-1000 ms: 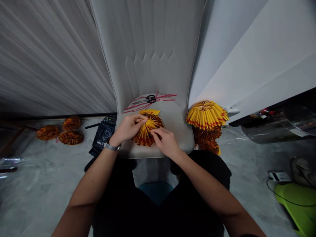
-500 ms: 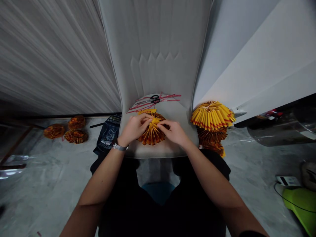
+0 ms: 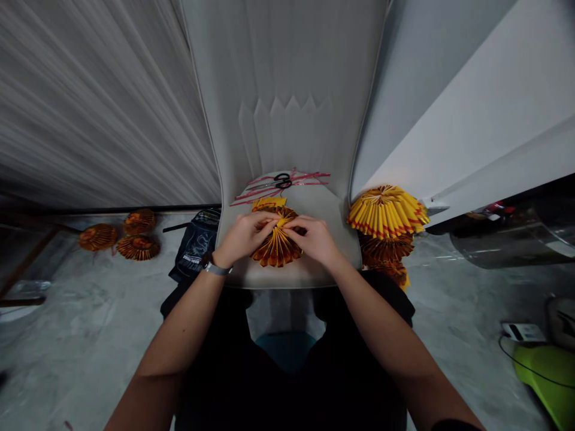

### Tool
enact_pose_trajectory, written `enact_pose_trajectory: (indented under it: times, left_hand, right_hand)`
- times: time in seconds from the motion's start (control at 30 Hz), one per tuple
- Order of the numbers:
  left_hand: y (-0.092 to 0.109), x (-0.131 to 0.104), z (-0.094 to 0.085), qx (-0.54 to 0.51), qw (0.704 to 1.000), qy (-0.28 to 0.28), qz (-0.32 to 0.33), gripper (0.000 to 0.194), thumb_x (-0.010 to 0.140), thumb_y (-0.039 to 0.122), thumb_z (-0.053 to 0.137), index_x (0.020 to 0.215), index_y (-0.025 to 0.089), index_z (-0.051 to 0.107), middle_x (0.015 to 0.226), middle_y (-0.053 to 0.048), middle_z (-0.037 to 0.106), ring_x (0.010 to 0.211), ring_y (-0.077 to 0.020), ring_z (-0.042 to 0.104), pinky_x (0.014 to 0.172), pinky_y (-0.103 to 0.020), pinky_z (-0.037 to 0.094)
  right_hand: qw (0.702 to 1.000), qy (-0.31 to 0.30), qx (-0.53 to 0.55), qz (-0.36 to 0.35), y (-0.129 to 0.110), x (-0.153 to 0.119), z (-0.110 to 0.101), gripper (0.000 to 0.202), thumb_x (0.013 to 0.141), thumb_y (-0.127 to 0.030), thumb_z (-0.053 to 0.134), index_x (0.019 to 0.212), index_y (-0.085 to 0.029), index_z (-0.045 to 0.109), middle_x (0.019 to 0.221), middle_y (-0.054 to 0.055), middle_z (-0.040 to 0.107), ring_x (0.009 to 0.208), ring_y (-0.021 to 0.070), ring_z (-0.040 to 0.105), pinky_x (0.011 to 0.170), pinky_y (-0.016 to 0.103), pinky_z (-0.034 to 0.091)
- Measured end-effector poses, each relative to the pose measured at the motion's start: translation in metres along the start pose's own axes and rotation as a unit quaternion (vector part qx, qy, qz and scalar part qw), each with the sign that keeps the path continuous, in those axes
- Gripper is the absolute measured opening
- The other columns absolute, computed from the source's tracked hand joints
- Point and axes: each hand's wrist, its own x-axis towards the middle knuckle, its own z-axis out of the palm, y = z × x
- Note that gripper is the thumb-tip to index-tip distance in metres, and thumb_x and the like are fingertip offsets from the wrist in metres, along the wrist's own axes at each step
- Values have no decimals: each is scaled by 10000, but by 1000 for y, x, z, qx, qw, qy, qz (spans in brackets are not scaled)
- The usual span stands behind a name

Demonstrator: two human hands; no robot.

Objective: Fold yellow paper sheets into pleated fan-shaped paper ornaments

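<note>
On the chair seat (image 3: 314, 272) lies a pleated gold paper rosette (image 3: 275, 250), its folds fanned out toward me. My left hand (image 3: 248, 234), with a watch at the wrist, pinches the yellow centre from the left. From the right, my right hand (image 3: 315, 238) closes thumb and fingers on the same centre. Both sets of fingertips nearly meet there and hide what lies between them. Behind the rosette a flat yellow paper piece (image 3: 269, 202) shows. Farther back are black-handled scissors (image 3: 282, 180) among red strips (image 3: 258, 194).
Yellow and gold pleated paper rosettes (image 3: 387, 212) are piled right of the chair. Three more gold rosettes (image 3: 138, 247) lie on the floor at left, near a dark printed bag (image 3: 196, 242). A green object (image 3: 545, 377) and a white device with a cable (image 3: 523, 331) are at lower right.
My fingertips have drawn closer together over the rosette's centre, and its folds look gathered a little tighter there. The scissors and strips stay put.
</note>
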Motion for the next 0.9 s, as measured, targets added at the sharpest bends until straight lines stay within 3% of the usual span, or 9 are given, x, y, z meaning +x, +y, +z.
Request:
enact_pose_trajectory:
  times: [0.27,0.5,0.63,0.9]
  left_hand:
    - [-2,1,1,27,1000,2,10,282,982,353,561,1139,204,741,1134,-69,769,984,-198,739,919,-316,579]
    - [0,2,-2,19,1000,-4,18,282,984,353,552,1127,199,740,1139,-71,769,1006,-200,740,925,-310,573]
    - [3,1,-3,7,1000,-18,10,295,978,338,542,1144,187,732,1135,-75,769,974,-191,745,900,-295,585]
    - [-2,0,3,-27,999,13,-12,323,914,471,662,1060,198,752,1089,-60,780,995,-212,745,927,-315,595]
  right_hand:
    - [997,71,21,-28,0,1,9,131,919,-246,667,921,-252,798,925,37,779,835,176,709,841,322,557]
    - [994,107,24,-22,-3,-2,19,134,929,-266,662,929,-265,795,941,30,780,873,179,714,873,326,561]
    - [990,139,30,6,-3,-2,22,97,894,-301,716,905,-237,788,871,33,777,792,176,711,814,308,564]
    - [988,149,36,5,0,0,24,113,896,-300,699,875,-231,786,865,43,772,780,183,709,792,316,570]
